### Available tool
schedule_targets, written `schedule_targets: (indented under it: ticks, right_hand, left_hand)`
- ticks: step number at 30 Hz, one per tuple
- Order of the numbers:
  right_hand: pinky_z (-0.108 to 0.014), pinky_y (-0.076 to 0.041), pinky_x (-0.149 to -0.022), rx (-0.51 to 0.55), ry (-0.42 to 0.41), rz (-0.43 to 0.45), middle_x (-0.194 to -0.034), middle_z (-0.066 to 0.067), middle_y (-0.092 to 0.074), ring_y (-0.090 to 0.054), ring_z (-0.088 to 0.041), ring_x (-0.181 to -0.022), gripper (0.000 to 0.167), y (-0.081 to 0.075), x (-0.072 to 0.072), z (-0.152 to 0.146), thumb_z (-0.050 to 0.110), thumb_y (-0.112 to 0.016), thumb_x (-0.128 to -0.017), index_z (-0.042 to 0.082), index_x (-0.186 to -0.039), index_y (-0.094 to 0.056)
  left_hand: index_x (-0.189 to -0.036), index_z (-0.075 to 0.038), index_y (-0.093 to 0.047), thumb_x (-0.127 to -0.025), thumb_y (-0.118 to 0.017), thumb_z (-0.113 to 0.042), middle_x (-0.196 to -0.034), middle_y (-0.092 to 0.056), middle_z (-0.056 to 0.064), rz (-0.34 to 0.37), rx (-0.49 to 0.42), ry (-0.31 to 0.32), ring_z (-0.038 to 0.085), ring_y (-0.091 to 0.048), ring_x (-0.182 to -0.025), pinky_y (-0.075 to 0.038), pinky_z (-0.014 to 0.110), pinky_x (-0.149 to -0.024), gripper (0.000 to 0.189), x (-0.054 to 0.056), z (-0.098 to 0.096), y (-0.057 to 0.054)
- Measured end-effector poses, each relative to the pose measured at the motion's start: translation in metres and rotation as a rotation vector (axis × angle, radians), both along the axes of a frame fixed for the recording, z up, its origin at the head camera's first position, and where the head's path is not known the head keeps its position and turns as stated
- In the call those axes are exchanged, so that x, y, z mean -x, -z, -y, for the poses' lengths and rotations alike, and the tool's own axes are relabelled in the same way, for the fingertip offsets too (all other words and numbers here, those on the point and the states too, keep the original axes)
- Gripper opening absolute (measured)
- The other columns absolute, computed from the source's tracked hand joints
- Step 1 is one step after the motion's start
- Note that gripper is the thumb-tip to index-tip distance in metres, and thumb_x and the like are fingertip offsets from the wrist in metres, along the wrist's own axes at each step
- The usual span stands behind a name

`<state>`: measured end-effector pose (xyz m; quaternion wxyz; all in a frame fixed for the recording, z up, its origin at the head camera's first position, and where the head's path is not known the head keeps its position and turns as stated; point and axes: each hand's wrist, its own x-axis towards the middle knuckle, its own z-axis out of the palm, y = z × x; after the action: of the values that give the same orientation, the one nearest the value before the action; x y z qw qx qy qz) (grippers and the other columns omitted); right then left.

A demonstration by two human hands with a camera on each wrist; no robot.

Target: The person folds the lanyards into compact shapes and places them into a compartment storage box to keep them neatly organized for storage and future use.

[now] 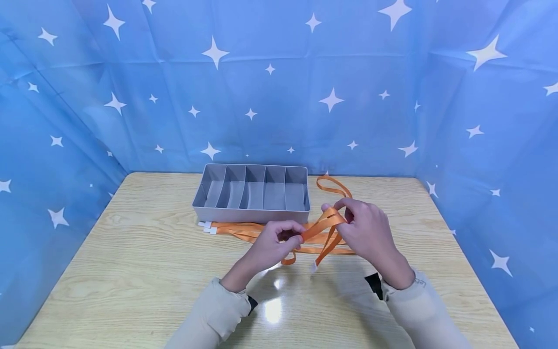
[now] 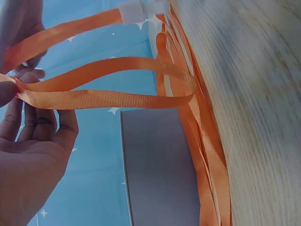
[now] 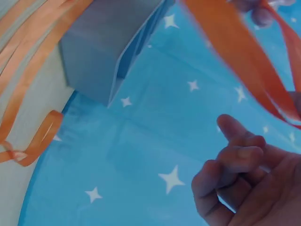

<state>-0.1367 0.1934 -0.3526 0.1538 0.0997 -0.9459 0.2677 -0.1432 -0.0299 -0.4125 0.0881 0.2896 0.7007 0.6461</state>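
Note:
An orange ribbon lanyard (image 1: 323, 225) is held above the table between both hands. My left hand (image 1: 273, 243) pinches the ribbon between thumb and fingers, and a loop hangs below it (image 2: 117, 98). My right hand (image 1: 368, 228) grips the lanyard's other part near its folded bend; in the right wrist view several fingers (image 3: 228, 174) are curled, and the grip itself lies partly out of frame. A white plastic clip (image 1: 314, 266) hangs at a ribbon end below the right hand. More orange lanyards (image 1: 244, 231) lie flat behind the hands, with white clips at their left.
A grey tray (image 1: 250, 215) with several compartments stands at the back of the wooden table (image 1: 144, 261), just behind the flat lanyards. One lanyard loop (image 1: 333, 184) extends to the tray's right. A blue star-patterned cloth (image 1: 270, 111) encloses the table's back and sides.

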Motion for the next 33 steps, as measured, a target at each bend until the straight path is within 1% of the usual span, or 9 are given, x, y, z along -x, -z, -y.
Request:
schedule_targets:
  ticks: [6,8,11,15,18,22,26,29,33]
  right_hand:
    - [-0.032,-0.033,-0.048,0.059,-0.044,-0.03,-0.056,0.004,-0.045,-0.04,-0.015,-0.047,0.024,-0.009,-0.006,0.006,0.037,-0.071,-0.092,0.013,-0.087,-0.073]
    - [-0.032,-0.034,-0.049,0.076,-0.067,-0.035,-0.056,0.005,-0.046,-0.04,-0.015,-0.047,0.017,-0.012,-0.007,0.007,0.03,-0.073,-0.09,0.013,-0.088,-0.074]
    - [-0.031,-0.034,-0.048,0.093,-0.095,-0.048,-0.055,0.006,-0.044,-0.039,-0.014,-0.046,0.012,-0.015,-0.008,0.008,0.024,-0.076,-0.088,0.013,-0.087,-0.074]
    - [-0.029,-0.034,-0.046,0.108,-0.114,-0.05,-0.054,0.007,-0.044,-0.04,-0.013,-0.046,0.012,-0.018,-0.008,0.011,0.024,-0.077,-0.088,0.012,-0.086,-0.074]
    - [-0.028,-0.036,-0.046,0.123,-0.123,-0.026,-0.054,0.006,-0.046,-0.042,-0.013,-0.047,0.011,-0.021,-0.009,0.013,0.023,-0.076,-0.089,0.012,-0.087,-0.074]
    - [-0.028,-0.037,-0.048,0.138,-0.133,-0.002,-0.055,0.005,-0.047,-0.042,-0.014,-0.048,0.007,-0.025,-0.011,0.015,0.018,-0.076,-0.088,0.011,-0.088,-0.075]
    - [-0.028,-0.034,-0.047,0.137,-0.143,-0.014,-0.053,0.005,-0.044,-0.04,-0.013,-0.047,0.005,-0.028,-0.012,0.017,0.016,-0.078,-0.087,0.011,-0.087,-0.077]
    - [-0.027,-0.033,-0.046,0.142,-0.151,-0.013,-0.051,0.005,-0.041,-0.038,-0.014,-0.046,0.005,-0.03,-0.011,0.018,0.016,-0.079,-0.087,0.012,-0.085,-0.077]
    - [-0.027,-0.033,-0.046,0.155,-0.154,0.023,-0.053,0.005,-0.043,-0.038,-0.014,-0.048,0.003,-0.033,-0.012,0.019,0.012,-0.078,-0.086,0.009,-0.085,-0.077]
  left_hand:
    - [-0.107,0.003,-0.069,-0.097,-0.058,-0.003,-0.088,-0.065,0.011,0.01,-0.002,0.015,0.044,-0.06,-0.077,-0.054,0.033,-0.064,0.016,0.0,-0.001,0.002]
    - [-0.108,0.002,-0.069,-0.098,-0.058,-0.005,-0.09,-0.066,0.014,0.021,-0.011,0.019,0.045,-0.061,-0.079,-0.055,0.035,-0.066,0.016,0.0,-0.002,0.001]
    - [-0.109,0.001,-0.069,-0.098,-0.06,-0.006,-0.095,-0.067,0.016,0.039,-0.026,0.014,0.04,-0.063,-0.08,-0.056,0.032,-0.068,0.016,-0.001,-0.002,0.001]
    - [-0.109,0.0,-0.07,-0.098,-0.062,-0.009,-0.097,-0.068,0.013,0.049,-0.045,0.003,0.024,-0.064,-0.08,-0.054,0.027,-0.068,0.016,-0.003,-0.004,0.001]
    - [-0.108,-0.001,-0.071,-0.097,-0.064,-0.01,-0.096,-0.068,0.011,0.051,-0.054,-0.002,0.016,-0.062,-0.079,-0.053,0.027,-0.069,0.015,-0.003,-0.004,0.002]
    - [-0.108,-0.001,-0.071,-0.097,-0.065,-0.009,-0.095,-0.068,0.01,0.059,-0.055,-0.006,0.013,-0.061,-0.079,-0.051,0.024,-0.068,0.015,-0.004,-0.006,0.004]
    - [-0.107,0.0,-0.072,-0.096,-0.066,-0.01,-0.094,-0.069,0.01,0.06,-0.054,-0.011,0.012,-0.061,-0.079,-0.049,0.023,-0.065,0.016,-0.005,-0.007,0.005]
    - [-0.105,0.0,-0.072,-0.096,-0.067,-0.011,-0.092,-0.07,0.01,0.054,-0.059,-0.011,0.012,-0.061,-0.078,-0.049,0.024,-0.064,0.015,-0.005,-0.009,0.006]
    - [-0.1,-0.002,-0.074,-0.095,-0.069,-0.012,-0.09,-0.071,0.01,0.033,-0.051,-0.015,0.012,-0.063,-0.078,-0.052,0.028,-0.067,0.012,-0.005,-0.011,0.009]
